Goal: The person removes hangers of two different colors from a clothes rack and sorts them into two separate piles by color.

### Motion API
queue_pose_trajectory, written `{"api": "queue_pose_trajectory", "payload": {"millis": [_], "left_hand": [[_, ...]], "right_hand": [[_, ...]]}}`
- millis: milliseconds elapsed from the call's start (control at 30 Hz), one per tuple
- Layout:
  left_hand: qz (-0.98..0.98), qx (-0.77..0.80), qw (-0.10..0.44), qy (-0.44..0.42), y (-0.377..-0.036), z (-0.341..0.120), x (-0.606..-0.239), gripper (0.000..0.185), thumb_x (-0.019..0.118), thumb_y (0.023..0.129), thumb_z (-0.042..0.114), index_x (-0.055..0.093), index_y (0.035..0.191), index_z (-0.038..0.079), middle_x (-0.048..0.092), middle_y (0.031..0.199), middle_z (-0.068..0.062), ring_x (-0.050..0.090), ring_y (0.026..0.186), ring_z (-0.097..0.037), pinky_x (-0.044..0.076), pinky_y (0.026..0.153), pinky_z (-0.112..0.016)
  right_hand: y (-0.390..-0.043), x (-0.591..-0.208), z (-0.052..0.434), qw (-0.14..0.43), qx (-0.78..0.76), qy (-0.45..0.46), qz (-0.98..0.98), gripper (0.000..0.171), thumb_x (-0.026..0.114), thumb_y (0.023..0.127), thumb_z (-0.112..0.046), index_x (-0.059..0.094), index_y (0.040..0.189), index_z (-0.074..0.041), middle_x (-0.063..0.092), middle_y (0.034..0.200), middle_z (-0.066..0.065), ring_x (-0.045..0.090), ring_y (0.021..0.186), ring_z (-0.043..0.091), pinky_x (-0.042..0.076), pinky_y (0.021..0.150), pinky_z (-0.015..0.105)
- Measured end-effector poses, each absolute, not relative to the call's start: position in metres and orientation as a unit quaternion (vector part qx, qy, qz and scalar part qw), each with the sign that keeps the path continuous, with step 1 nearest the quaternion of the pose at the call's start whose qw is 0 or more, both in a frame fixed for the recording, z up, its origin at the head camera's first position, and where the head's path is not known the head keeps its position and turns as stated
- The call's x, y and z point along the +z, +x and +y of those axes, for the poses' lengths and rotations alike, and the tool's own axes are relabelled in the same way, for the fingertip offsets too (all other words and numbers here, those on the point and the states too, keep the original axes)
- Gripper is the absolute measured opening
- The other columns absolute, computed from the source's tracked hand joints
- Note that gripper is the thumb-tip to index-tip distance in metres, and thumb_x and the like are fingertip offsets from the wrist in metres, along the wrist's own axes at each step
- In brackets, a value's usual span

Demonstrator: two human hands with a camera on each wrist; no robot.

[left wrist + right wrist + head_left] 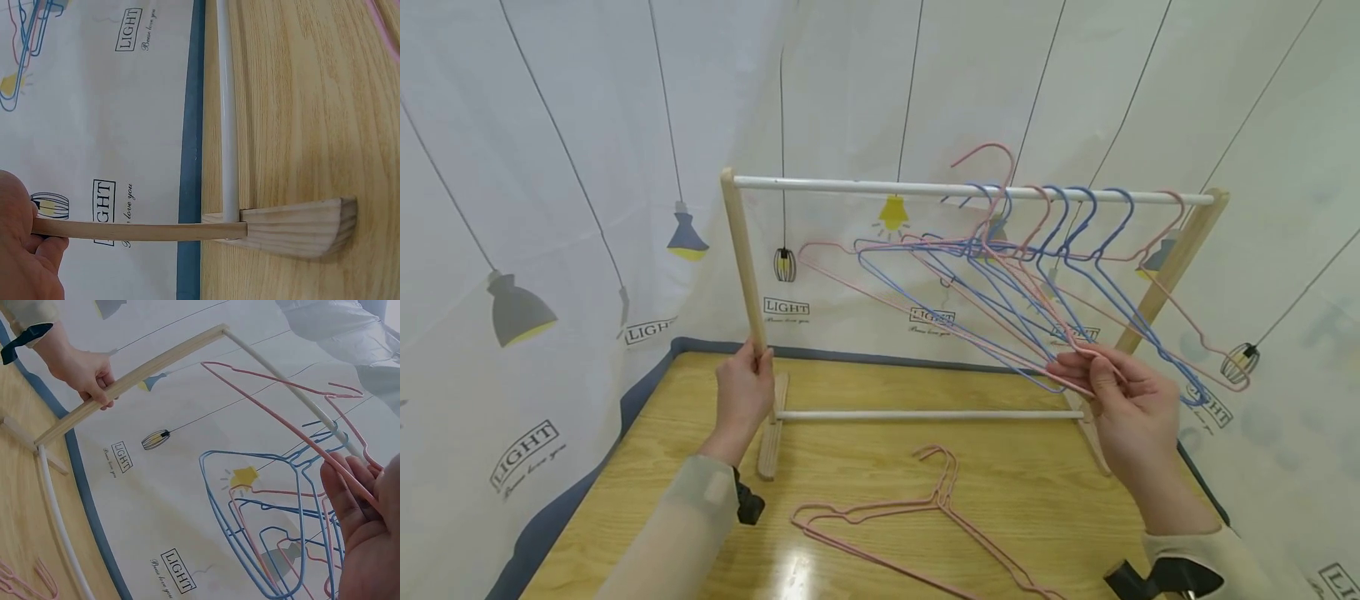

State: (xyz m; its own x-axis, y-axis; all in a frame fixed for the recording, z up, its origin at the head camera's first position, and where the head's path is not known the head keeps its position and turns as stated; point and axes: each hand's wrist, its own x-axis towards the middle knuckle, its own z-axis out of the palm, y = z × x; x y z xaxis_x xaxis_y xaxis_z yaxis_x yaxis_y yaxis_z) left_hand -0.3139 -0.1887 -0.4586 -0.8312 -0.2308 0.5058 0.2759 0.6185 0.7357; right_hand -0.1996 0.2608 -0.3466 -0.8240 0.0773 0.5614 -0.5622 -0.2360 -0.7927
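Although tangled wires hide which hook belongs to it, we note the right hand (1131,400) pinching a pink hanger (1000,250) below the rack's rail (970,191), left hand (743,392) gripping its left post (743,267).

The left stretch of the top rail (850,185) hangs bare, so there's room to pass under it down to the low crossbar (925,414). Toward the right end, tangled pink and blue hangers (1000,283) fill that gap. My left hand (743,396) wraps the left post (743,267). Near the table's (625,483) front edge, loose pink hangers (917,517) lie across it.
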Motion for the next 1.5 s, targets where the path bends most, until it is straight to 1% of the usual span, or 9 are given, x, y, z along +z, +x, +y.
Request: {"api": "queue_pose_trajectory", "payload": {"millis": [167,367,567,733,867,1033,1233,1367,1500], "left_hand": [[-0.852,-0.431,0.298,-0.018,-0.313,-0.188,-0.458,0.014,0.062,0.108,0.008,0.065,0.098,-0.001,0.067,0.076,-0.015,0.056,0.059,-0.025,0.044,0.049,-0.033],[-0.850,-0.430,0.304,-0.015,-0.313,-0.187,-0.456,0.013,0.062,0.107,0.006,0.065,0.096,-0.001,0.066,0.074,-0.014,0.054,0.058,-0.025,0.042,0.049,-0.033],[-0.851,-0.433,0.296,-0.009,-0.313,-0.187,-0.456,0.014,0.062,0.107,0.007,0.064,0.095,0.001,0.068,0.078,-0.015,0.056,0.061,-0.025,0.044,0.050,-0.033],[-0.851,-0.436,0.291,-0.009,-0.313,-0.188,-0.456,0.014,0.062,0.107,0.007,0.064,0.096,0.000,0.068,0.078,-0.016,0.057,0.062,-0.026,0.046,0.051,-0.034],[-0.852,-0.433,0.295,-0.014,-0.314,-0.188,-0.456,0.012,0.062,0.107,0.007,0.065,0.099,-0.001,0.069,0.079,-0.016,0.058,0.061,-0.026,0.046,0.051,-0.034],[-0.850,-0.433,0.299,-0.018,-0.314,-0.187,-0.456,0.012,0.062,0.107,0.006,0.065,0.099,-0.002,0.068,0.077,-0.016,0.057,0.059,-0.026,0.045,0.050,-0.036],[-0.851,-0.436,0.294,-0.012,-0.313,-0.186,-0.455,0.012,0.062,0.107,0.006,0.065,0.100,-0.001,0.069,0.079,-0.017,0.057,0.061,-0.026,0.046,0.051,-0.035],[-0.850,-0.434,0.297,-0.013,-0.312,-0.186,-0.455,0.012,0.062,0.107,0.007,0.065,0.098,-0.001,0.068,0.078,-0.017,0.058,0.061,-0.027,0.046,0.051,-0.035],[-0.849,-0.434,0.300,-0.013,-0.312,-0.186,-0.455,0.012,0.062,0.107,0.006,0.064,0.097,-0.001,0.068,0.078,-0.016,0.057,0.061,-0.027,0.046,0.052,-0.036]], "right_hand": [[-0.186,-0.362,0.269,0.150,0.785,0.228,-0.556,0.034,0.047,0.110,0.000,0.054,0.131,0.026,0.075,0.109,0.023,0.077,0.100,0.031,0.055,0.090,0.042],[-0.169,-0.395,0.278,0.086,0.789,0.226,-0.565,0.031,0.041,0.112,0.003,0.058,0.130,0.021,0.076,0.112,0.021,0.076,0.103,0.029,0.057,0.089,0.042],[-0.155,-0.430,0.285,0.027,0.793,0.216,-0.569,0.033,0.038,0.113,0.003,0.065,0.129,0.013,0.075,0.115,0.018,0.074,0.107,0.027,0.056,0.092,0.041],[-0.141,-0.462,0.289,-0.058,0.814,0.204,-0.541,0.038,0.034,0.115,0.002,0.070,0.128,0.005,0.075,0.116,0.017,0.074,0.109,0.028,0.055,0.095,0.040],[-0.130,-0.488,0.292,-0.122,0.831,0.189,-0.509,0.041,0.032,0.115,0.003,0.071,0.129,0.001,0.075,0.119,0.016,0.073,0.111,0.028,0.055,0.096,0.040],[-0.119,-0.509,0.297,-0.166,0.845,0.103,-0.497,0.038,0.038,0.114,0.000,0.075,0.122,-0.001,0.076,0.114,0.015,0.074,0.109,0.027,0.055,0.097,0.041],[-0.110,-0.521,0.305,-0.228,0.849,-0.033,-0.476,0.027,0.052,0.111,-0.005,0.079,0.113,-0.004,0.077,0.109,0.016,0.075,0.107,0.030,0.052,0.101,0.047],[-0.108,-0.530,0.311,-0.257,0.850,-0.040,-0.458,0.019,0.061,0.107,-0.005,0.079,0.113,-0.002,0.077,0.111,0.017,0.074,0.108,0.030,0.053,0.101,0.044],[-0.107,-0.539,0.314,-0.266,0.846,-0.022,-0.462,0.021,0.058,0.107,0.000,0.078,0.114,0.001,0.076,0.111,0.019,0.074,0.107,0.030,0.054,0.099,0.043]]}}
